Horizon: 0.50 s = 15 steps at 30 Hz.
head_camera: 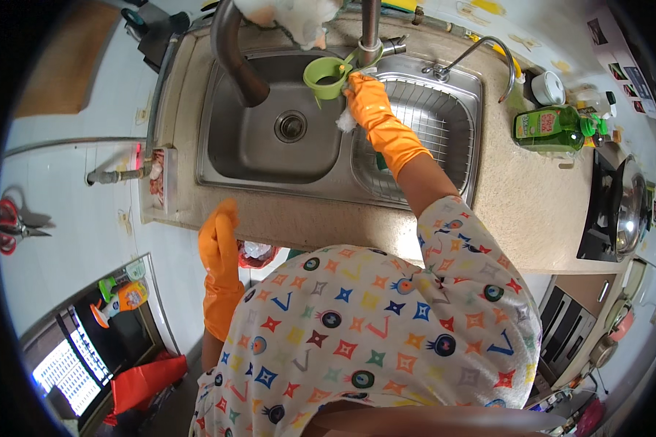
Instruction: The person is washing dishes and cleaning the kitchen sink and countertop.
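My right hand (369, 104), in an orange rubber glove, is at the divider of a double stainless steel sink (273, 158). Its fingers are closed on a white fluffy cloth (346, 120), part of which hangs below the glove. Against the fingertips sits a green plastic holder (318, 82), strapped round the base of the tap (369, 33). My left hand (218, 235), also gloved in orange, is off the front edge of the counter. Its fingers are curled together, with nothing visible in them. A wire rack (443, 125) lines the right basin, partly hidden by my right forearm.
A bent brown spout (246, 82) hangs over the left basin. Behind it is a white fluffy item (295, 22). A thin curved tap (508, 60) rises at the right rear. Green detergent bottles (552, 128) and a white pot (548, 88) stand right, before a black hob (598, 218).
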### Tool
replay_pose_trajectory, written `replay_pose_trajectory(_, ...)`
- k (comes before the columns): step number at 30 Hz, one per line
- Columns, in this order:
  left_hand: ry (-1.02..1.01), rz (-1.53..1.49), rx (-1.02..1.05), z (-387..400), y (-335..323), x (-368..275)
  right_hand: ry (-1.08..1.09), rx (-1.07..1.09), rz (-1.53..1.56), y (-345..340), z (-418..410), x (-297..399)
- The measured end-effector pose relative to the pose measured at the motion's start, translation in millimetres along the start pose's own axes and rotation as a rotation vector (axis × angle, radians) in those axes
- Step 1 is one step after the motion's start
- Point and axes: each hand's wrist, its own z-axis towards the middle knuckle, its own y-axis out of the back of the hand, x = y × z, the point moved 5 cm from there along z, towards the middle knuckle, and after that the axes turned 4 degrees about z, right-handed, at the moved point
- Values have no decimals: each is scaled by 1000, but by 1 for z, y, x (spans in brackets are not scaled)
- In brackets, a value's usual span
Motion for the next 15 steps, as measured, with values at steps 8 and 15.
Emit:
replay_pose_trajectory(8, -19, -86, 12, -28, -13, -4, -704, 396, 423, -62, 14, -37)
replay_pose_trajectory(15, -23, -105, 22, -35, -11, 12, -462, 667, 87, -69, -89, 34)
